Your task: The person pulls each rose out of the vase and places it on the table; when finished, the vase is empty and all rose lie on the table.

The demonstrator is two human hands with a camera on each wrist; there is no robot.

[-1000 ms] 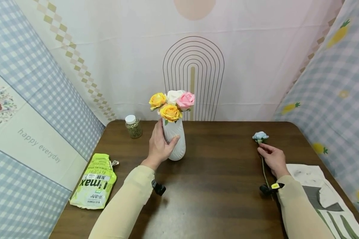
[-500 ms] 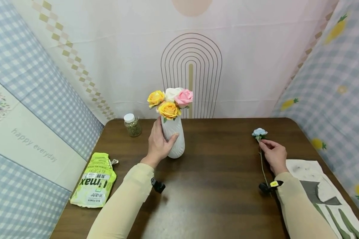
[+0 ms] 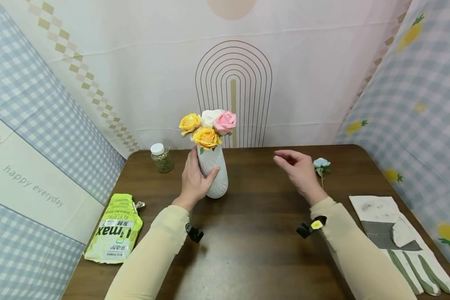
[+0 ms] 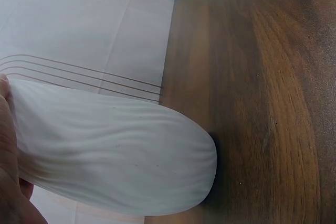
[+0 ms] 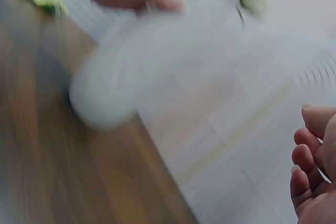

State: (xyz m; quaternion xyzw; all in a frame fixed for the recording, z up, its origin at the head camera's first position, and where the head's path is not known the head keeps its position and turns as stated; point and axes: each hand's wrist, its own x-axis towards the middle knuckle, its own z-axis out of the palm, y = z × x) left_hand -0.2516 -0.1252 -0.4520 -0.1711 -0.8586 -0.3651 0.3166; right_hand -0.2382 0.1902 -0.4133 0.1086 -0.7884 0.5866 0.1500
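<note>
My left hand [image 3: 196,180] grips a white ribbed vase [image 3: 218,171] around its side, thumb across the front. Two yellow roses, a white rose and a pink rose [image 3: 225,122] fill its mouth. In the left wrist view the vase [image 4: 121,150] stands on the wooden table, its lower part in full sight. My right hand [image 3: 299,171] is in the air right of the vase, holding nothing, its fingers loosely bent. Behind that wrist a light blue flower [image 3: 321,163] lies on the table, most of its stem hidden by the arm. The right wrist view is blurred, with the bent fingers [image 5: 310,166] at its edge.
A small jar with a white lid [image 3: 162,158] stands at the back left. In front of it lies a green and white pouch [image 3: 116,229] with a metal clip. White and grey work gloves [image 3: 393,233] lie at the right edge. Patterned cloths hang behind and on both sides.
My right hand has let go of the blue flower's stem and moved left toward the vase. The left hand still grips the vase. The head view has shifted slightly.
</note>
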